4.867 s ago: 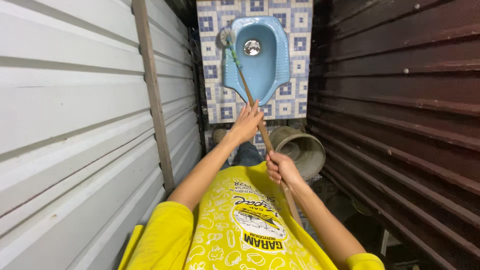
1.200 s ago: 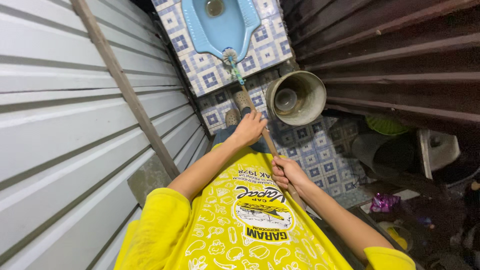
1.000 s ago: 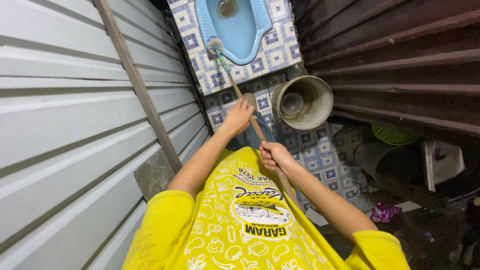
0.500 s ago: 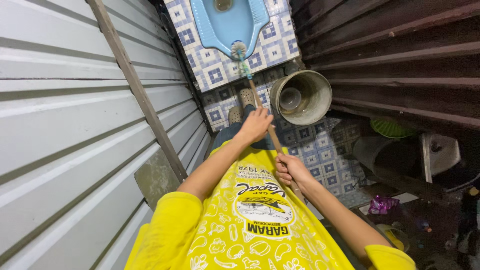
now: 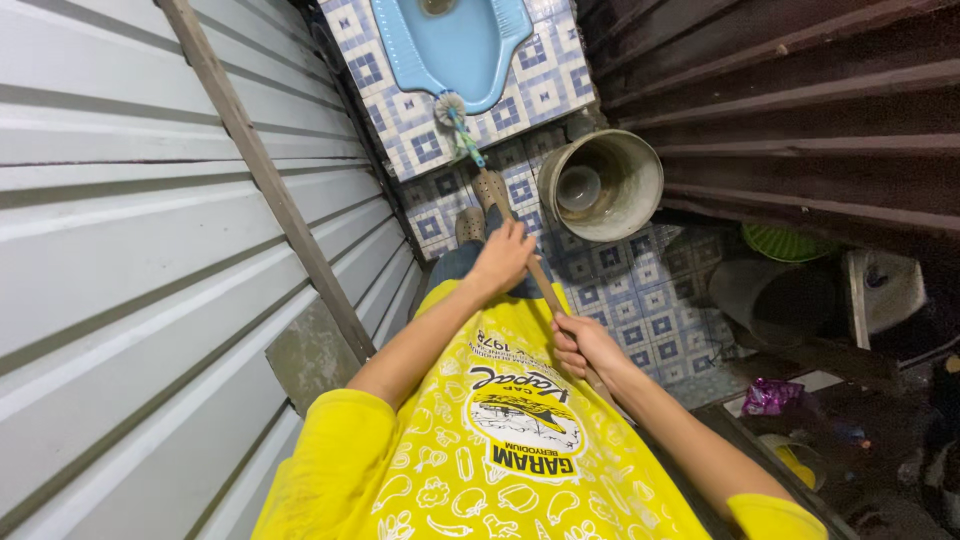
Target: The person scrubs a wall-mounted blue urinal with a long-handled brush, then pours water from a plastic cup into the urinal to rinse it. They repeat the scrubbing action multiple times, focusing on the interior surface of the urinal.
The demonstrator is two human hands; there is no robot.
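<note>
**Brush work at the near rim of the pan**

Brush (image 5: pixel 452 108) head sits on the tiled step just at the near lip of the blue squat pan (image 5: pixel 450 45), its long wooden handle running back to you. Your left hand (image 5: pixel 503 258) has its fingers wrapped shut around the handle midway; your right hand (image 5: pixel 583 343) is closed on it nearer your body.

To scrub well, I judge you should let the left hand guide and press while the right pushes and pulls, in short strokes. Keep the head flat on the surface so the bristles do the work rather than the stem. Mind the bucket (image 5: pixel 602 185) lying on its side just right of the handle; a wide swing would likely knock it.

Count:
- one brush
- one pan
- one bucket on the tiles, with a darker tub (image 5: pixel 775 300) further right in shadow
- one green basket-like thing (image 5: pixel 790 242) by the right wall
- two sandals (image 5: pixel 490 190) on your feet, the left one partly hidden
</note>
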